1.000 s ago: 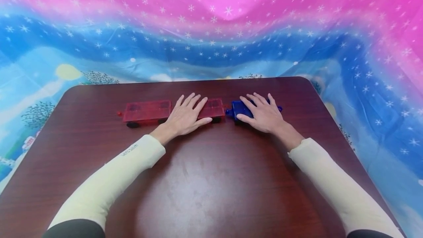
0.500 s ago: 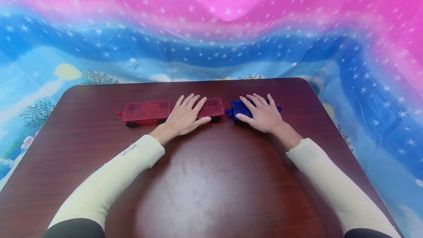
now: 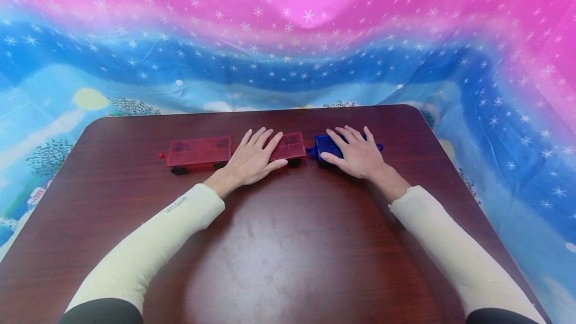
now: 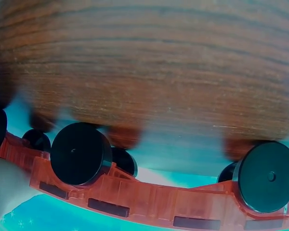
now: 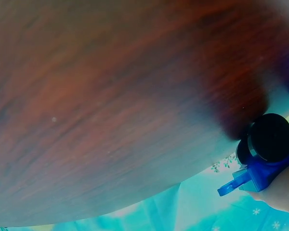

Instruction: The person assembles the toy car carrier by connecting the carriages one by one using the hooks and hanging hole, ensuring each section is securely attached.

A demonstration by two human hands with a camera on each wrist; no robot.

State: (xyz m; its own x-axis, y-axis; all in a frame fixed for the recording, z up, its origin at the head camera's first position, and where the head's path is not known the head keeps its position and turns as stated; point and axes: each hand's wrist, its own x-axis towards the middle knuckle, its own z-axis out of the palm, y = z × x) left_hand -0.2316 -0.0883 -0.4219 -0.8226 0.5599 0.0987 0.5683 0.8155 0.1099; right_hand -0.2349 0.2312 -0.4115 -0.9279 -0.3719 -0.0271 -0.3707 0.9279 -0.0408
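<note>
Two see-through red toy train cars with black wheels stand end to end on the table in the head view. My left hand (image 3: 250, 161) rests, fingers spread and straight, on the right-hand red car (image 3: 292, 147), hiding its left end. To its left is the other red car (image 3: 198, 152). A blue toy train car (image 3: 325, 146) is at the right end of the row, its hitch close against the red one. My right hand (image 3: 360, 155) lies across its top with spread fingers, covering most of it. The left wrist view shows a red car's side (image 4: 154, 197) and wheels (image 4: 82, 153).
The brown wooden table (image 3: 270, 244) has rounded far corners. Behind and along its sides hangs a pink and blue curtain (image 3: 288, 39) printed with snowflakes. Blue hooks show at the blue car's ends, and a small red knob (image 3: 162, 155) juts out at the row's left end.
</note>
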